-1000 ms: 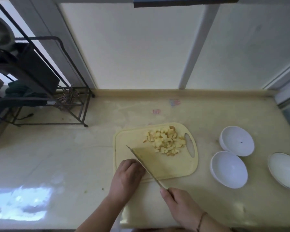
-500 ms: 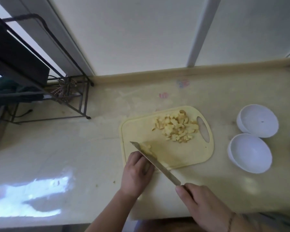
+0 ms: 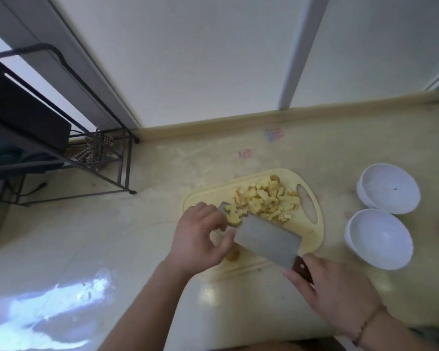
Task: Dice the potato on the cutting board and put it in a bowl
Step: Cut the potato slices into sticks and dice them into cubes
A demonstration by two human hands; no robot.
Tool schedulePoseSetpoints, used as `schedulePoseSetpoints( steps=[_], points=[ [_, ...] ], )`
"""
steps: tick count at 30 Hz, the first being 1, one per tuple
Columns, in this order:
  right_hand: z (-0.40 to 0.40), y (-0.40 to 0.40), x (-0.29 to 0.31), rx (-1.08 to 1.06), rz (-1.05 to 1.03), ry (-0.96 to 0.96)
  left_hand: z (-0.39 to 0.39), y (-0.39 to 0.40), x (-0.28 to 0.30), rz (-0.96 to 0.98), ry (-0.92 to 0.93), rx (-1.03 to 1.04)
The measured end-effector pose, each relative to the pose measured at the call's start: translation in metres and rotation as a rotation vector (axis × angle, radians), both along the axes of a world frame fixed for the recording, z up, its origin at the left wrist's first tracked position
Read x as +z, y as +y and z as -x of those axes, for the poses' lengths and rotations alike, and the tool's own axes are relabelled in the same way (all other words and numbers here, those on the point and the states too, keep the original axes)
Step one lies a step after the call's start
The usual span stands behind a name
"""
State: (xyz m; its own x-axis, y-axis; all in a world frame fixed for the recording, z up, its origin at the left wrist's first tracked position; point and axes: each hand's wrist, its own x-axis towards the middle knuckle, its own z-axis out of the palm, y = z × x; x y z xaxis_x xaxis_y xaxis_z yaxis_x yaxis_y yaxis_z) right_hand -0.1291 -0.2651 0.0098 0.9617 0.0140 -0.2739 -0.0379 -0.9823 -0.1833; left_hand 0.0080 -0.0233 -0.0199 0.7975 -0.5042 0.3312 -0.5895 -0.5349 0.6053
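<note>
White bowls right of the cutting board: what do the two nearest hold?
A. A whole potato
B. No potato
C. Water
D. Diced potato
B: both white bowls show bare white insides, while the diced potato sits piled on the cutting board.

A pale yellow cutting board (image 3: pixel 312 239) lies on the table (image 3: pixel 112 236). Diced potato (image 3: pixel 266 201) is heaped at its far side. The right hand (image 3: pixel 337 295) grips the wooden handle of a cleaver (image 3: pixel 266 240), its broad blade tilted flat-side up over the board. The left hand (image 3: pixel 200 239), fingers loosely curled, sits at the blade's tip beside some pieces. Two white bowls (image 3: pixel 388 188) (image 3: pixel 379 239) stand to the right.
</note>
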Motion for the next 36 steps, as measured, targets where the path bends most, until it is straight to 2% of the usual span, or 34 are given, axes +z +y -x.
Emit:
schedulePoseSetpoints(
  steps=[2, 4, 9, 12, 15, 17, 19, 20, 23, 25, 27, 30, 36],
  points=[
    [-0.006, -0.003, 0.004, -0.004, 0.03, 0.047, -0.017, -0.008, -0.001, -0.253, 0.016, -0.13],
    [-0.016, -0.004, 0.009, 0.006, 0.04, 0.042, -0.026, -0.015, -0.004, -0.343, 0.046, -0.173],
    [-0.02, 0.001, 0.02, -0.002, 0.006, 0.014, -0.037, -0.028, -0.011, -0.371, 0.12, -0.148],
    [-0.013, 0.0, 0.016, 0.001, 0.096, -0.024, -0.039, -0.033, -0.017, -0.367, 0.147, -0.098],
    [-0.004, -0.002, 0.007, 0.046, 0.122, -0.151, -0.041, -0.038, -0.02, -0.407, 0.179, -0.071],
    [-0.001, 0.002, 0.013, 0.025, 0.109, 0.007, -0.044, -0.036, -0.017, -0.379, 0.171, -0.068],
    [0.007, 0.0, 0.016, -0.065, 0.012, -0.017, -0.045, -0.027, -0.01, -0.207, 0.175, 0.051],
    [0.01, -0.002, 0.016, -0.141, -0.101, 0.047, -0.044, -0.021, -0.006, -0.085, 0.202, 0.181],
    [0.01, -0.007, 0.019, -0.382, -0.589, 0.255, -0.03, 0.001, -0.001, 0.288, 0.342, 0.684],
    [0.005, -0.008, 0.022, -0.529, -0.867, 0.398, -0.011, 0.009, -0.009, 0.301, 0.346, 0.777],
    [-0.004, -0.006, 0.025, -0.592, -0.983, 0.583, 0.013, 0.017, -0.025, 0.162, 0.248, 0.583],
    [-0.016, -0.009, 0.025, -0.538, -0.929, 0.718, 0.044, 0.024, -0.043, 0.014, 0.139, 0.257],
    [-0.03, -0.013, 0.021, -0.449, -0.816, 0.828, 0.067, 0.017, -0.053, -0.1, 0.104, 0.11]
  ],
)
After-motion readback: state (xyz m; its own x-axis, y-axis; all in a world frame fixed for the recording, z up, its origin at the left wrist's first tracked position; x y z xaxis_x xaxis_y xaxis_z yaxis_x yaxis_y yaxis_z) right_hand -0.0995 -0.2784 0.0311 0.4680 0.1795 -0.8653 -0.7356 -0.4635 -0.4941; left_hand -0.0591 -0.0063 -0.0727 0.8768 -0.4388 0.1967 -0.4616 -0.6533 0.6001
